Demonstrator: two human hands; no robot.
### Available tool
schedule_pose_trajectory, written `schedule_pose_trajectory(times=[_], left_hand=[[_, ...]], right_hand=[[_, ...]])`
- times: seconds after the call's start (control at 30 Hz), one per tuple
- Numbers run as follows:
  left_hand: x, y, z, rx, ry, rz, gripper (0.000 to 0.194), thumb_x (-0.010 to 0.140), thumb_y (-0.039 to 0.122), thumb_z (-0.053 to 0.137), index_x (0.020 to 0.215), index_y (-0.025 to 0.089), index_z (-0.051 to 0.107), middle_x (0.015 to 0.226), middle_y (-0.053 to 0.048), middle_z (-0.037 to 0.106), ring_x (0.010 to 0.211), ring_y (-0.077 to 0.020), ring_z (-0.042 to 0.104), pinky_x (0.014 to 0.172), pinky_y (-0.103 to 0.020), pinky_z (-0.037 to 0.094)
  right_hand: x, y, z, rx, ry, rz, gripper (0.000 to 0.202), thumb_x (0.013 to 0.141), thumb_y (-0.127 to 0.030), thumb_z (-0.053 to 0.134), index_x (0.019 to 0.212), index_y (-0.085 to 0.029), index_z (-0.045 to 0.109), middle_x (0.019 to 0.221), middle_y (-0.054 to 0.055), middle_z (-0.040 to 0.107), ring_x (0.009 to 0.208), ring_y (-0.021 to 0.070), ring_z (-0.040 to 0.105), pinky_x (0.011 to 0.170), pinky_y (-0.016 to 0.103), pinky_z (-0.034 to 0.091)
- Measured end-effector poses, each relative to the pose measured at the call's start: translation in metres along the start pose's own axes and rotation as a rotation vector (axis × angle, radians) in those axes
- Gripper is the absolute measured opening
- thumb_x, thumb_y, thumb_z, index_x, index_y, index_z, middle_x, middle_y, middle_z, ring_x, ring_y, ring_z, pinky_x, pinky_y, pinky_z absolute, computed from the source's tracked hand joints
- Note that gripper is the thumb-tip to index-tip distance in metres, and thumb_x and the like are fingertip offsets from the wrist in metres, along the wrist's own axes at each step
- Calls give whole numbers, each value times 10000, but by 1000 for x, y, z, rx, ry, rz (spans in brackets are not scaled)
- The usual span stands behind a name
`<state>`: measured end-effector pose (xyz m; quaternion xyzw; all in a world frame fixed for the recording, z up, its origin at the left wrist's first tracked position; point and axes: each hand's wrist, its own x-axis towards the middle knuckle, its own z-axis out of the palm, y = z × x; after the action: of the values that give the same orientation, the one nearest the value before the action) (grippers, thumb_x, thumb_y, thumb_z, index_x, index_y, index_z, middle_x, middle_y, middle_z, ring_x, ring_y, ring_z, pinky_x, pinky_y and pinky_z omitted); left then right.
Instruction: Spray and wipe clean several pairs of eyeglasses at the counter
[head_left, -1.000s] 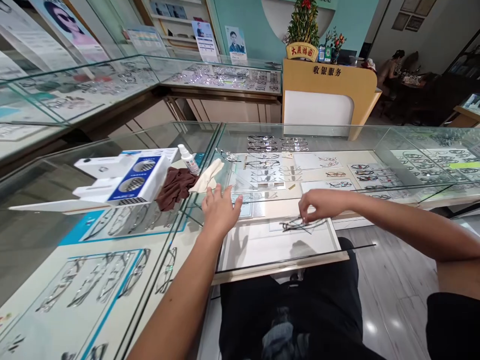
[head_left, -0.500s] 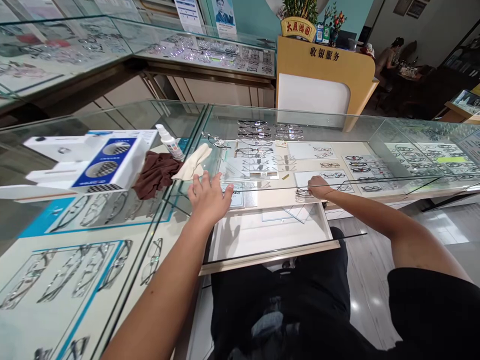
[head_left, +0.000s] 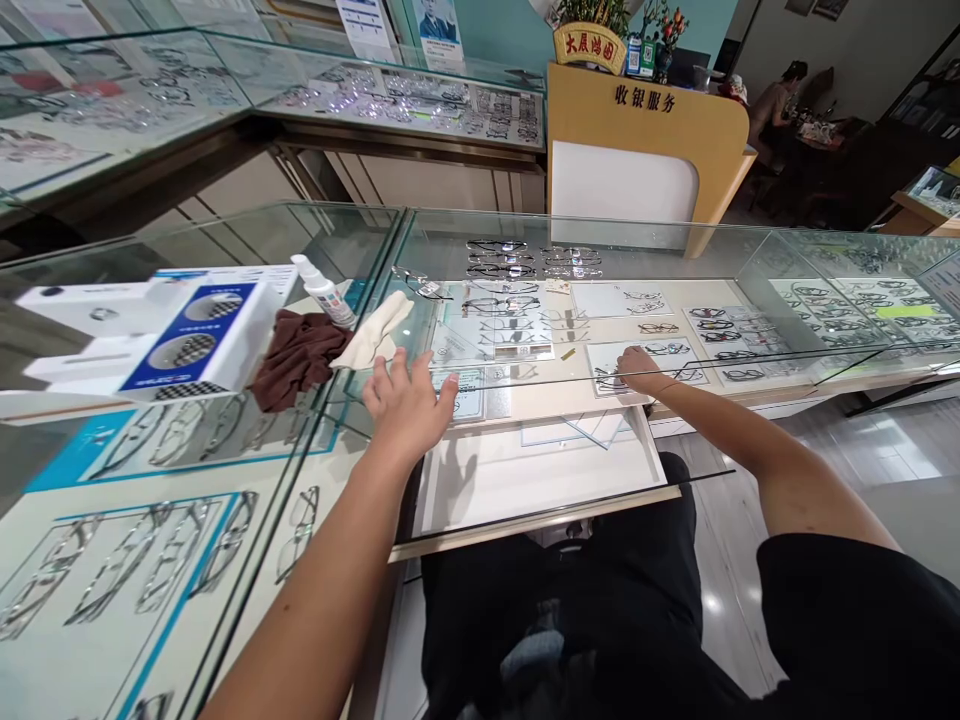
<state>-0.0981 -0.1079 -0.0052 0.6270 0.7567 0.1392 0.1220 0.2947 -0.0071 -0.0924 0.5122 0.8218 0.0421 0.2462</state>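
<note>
My left hand (head_left: 409, 405) rests with spread fingers on the glass counter top (head_left: 360, 400), just below a cream cloth (head_left: 375, 330). Inside the display case, under the glass, my right hand (head_left: 637, 369) has its fingers closed on a pair of glasses (head_left: 609, 380) over a white tray (head_left: 592, 353). Below both hands a white drawer (head_left: 525, 475) is pulled out. Several eyeglass frames (head_left: 501, 258) sit in rows at the back of the case.
A brown cloth (head_left: 304, 355), a spray bottle (head_left: 324, 290) and an open white and blue box (head_left: 202, 340) are on the counter at left. Beyond stands a yellow cashier desk (head_left: 570, 110). A person (head_left: 776, 100) sits at the far right back.
My right hand has moved the glasses slightly back, from the case's front edge onto the white tray. My left hand stays spread on the glass; the view has shifted a little.
</note>
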Motion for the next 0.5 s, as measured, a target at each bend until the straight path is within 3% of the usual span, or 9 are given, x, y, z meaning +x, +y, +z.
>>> schedule_pose_trajectory(times=[0.27, 0.5], left_hand=[[0, -2, 0, -8, 8, 10, 743, 1044, 515, 296, 1636, 95, 453, 1794, -252, 275, 1704, -438, 148, 1360, -645, 163], [0, -5, 0, -5, 5, 16, 759, 1038, 533, 289, 1630, 87, 454, 1788, -269, 276, 1706, -443, 138, 1363, -649, 150]], right_hand=[[1, 0, 1, 86, -30, 39, 352, 1021, -326, 565, 1121, -88, 804, 1230, 249, 786, 1225, 372, 645, 1077, 446, 439], [5, 6, -6, 180, -61, 91, 325, 981, -272, 587, 1167, -93, 783, 1257, 256, 767, 1245, 369, 646, 1071, 435, 474]])
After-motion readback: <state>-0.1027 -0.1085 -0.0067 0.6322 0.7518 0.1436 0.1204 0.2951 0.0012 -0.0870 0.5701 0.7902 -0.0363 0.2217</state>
